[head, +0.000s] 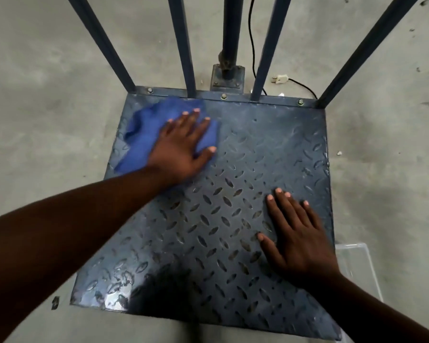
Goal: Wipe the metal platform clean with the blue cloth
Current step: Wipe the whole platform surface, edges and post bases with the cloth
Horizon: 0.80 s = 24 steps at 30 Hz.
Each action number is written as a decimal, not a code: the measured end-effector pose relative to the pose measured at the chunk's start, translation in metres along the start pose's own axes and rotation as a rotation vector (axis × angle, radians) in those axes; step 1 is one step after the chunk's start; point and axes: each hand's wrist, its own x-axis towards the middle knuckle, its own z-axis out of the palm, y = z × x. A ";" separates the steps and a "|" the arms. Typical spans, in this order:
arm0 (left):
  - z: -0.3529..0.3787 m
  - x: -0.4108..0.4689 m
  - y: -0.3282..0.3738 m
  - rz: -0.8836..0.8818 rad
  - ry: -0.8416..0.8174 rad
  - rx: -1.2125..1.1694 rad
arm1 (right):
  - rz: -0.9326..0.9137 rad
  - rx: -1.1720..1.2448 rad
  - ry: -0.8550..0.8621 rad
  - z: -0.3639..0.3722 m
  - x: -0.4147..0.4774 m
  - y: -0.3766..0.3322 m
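1. My left hand [181,147] lies flat on the blue cloth [139,134], fingers straight and spread, palm pressing it down; nothing is pinched or bunched in the grip
2. The cloth sits under that palm and spills out to its left in rumpled folds, on the far left corner of the metal platform [233,157]; its far edge reaches the bolted back rail [223,96] just beyond my fingertips
3. My right hand [297,238] rests bare on the tread plate, fingers straight and slightly fanned, thumb out to the left, holding nothing; it is well apart from the left hand, nearer to me and off to its right
4. Beyond both hands, blue upright bars [187,45] and a thicker post [229,38] rise at the back edge
5. Past my right fingertips, off the platform, a white plug [280,79] lies on the concrete floor [47,120]
6. Just right of my right wrist a clear plastic tub [357,263] stands beside the platform's edge
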 end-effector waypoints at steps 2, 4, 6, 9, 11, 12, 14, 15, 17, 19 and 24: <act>-0.002 -0.035 -0.054 -0.222 0.062 -0.018 | -0.001 0.008 -0.006 0.000 0.000 -0.001; -0.003 -0.050 -0.075 -0.412 0.086 -0.051 | 0.007 0.002 -0.006 0.000 0.000 -0.001; -0.006 -0.037 -0.064 -0.581 0.102 -0.072 | 0.015 -0.015 -0.012 -0.001 0.000 -0.003; -0.010 0.002 -0.019 -0.649 0.065 -0.064 | 0.011 -0.011 -0.006 0.000 0.002 -0.005; -0.005 0.025 0.029 -0.443 0.040 -0.027 | 0.009 -0.010 -0.009 0.001 0.002 -0.005; -0.002 0.036 0.058 -0.302 0.037 -0.028 | 0.010 -0.014 -0.011 0.002 0.002 -0.005; 0.007 0.055 0.115 -0.028 0.014 -0.032 | 0.017 -0.011 0.000 0.003 0.002 -0.004; 0.008 0.064 0.139 0.078 -0.004 -0.033 | 0.020 -0.002 0.009 0.003 0.001 -0.004; 0.008 0.078 0.169 0.220 -0.060 -0.042 | 0.019 0.021 0.024 0.003 0.001 -0.004; 0.010 0.084 0.177 0.296 -0.073 -0.026 | 0.019 0.028 0.032 0.001 -0.001 0.000; 0.007 0.050 0.088 0.189 -0.033 -0.042 | 0.017 0.006 0.002 0.000 -0.004 0.005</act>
